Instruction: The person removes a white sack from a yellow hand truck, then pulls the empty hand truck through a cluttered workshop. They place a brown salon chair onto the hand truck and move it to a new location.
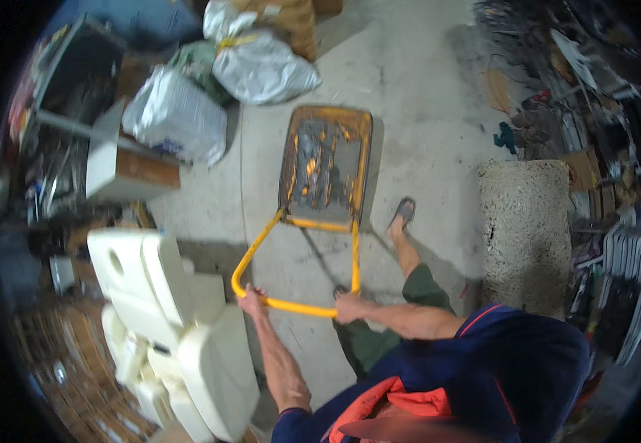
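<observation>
A platform trolley with a yellow tubular handle (pixel 302 308) stands in front of me on the concrete floor. Its flat deck (pixel 324 166) is dark and worn, with yellow paint showing through in patches and along the rim. Nothing lies on the deck. My left hand (pixel 252 300) is closed round the handle near its left bend. Farther right, my right hand (pixel 350 307) grips the same bar by its right corner. The far ends of the handle's two side tubes meet the near edge of the deck.
Left of me stands a cream padded recliner chair (pixel 210 362). Beyond it are a white cabinet (pixel 114 166) and stuffed plastic bags (pixel 265 70). At right lies a speckled foam block (pixel 523 229), with stacked clutter and folded white chairs (pixel 631 258) along that side.
</observation>
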Motion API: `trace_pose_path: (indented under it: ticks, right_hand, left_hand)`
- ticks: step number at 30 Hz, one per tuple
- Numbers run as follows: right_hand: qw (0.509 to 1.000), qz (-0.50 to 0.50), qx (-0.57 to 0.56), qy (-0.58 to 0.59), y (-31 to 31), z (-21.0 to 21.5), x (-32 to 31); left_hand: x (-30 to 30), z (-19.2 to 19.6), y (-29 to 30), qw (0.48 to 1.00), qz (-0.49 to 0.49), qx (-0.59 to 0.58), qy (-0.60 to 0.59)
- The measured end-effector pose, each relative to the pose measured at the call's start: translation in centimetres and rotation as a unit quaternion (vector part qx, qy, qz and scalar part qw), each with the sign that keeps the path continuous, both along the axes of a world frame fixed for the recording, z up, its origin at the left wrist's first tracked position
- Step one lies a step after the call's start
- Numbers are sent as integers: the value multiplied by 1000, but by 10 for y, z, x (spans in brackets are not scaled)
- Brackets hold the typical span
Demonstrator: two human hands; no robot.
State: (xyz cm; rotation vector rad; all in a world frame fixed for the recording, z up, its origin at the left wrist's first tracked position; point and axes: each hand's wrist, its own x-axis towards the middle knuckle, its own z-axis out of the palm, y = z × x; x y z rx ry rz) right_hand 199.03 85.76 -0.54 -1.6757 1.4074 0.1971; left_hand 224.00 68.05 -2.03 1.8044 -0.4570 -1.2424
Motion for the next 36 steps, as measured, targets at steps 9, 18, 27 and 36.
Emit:
trace_pose_path:
  ticks: [9, 18, 27, 36]
  right_hand:
    - [954, -267, 46, -133, -117, 43, -10]
    - [948, -313, -12, -48, -113, 82, -249]
    - [897, -408, -74, 157, -180, 109, -582]
    - [871, -385, -96, 290, -285, 54, -832]
  left_hand:
    - [-122, 46, -211, 967, -222, -86, -96]
    - [-289, 57, -206, 952, -281, -75, 94]
    - [-619, 74, -247, 929, -354, -14, 111]
    - [-882, 61, -323, 927, -359, 33, 102]
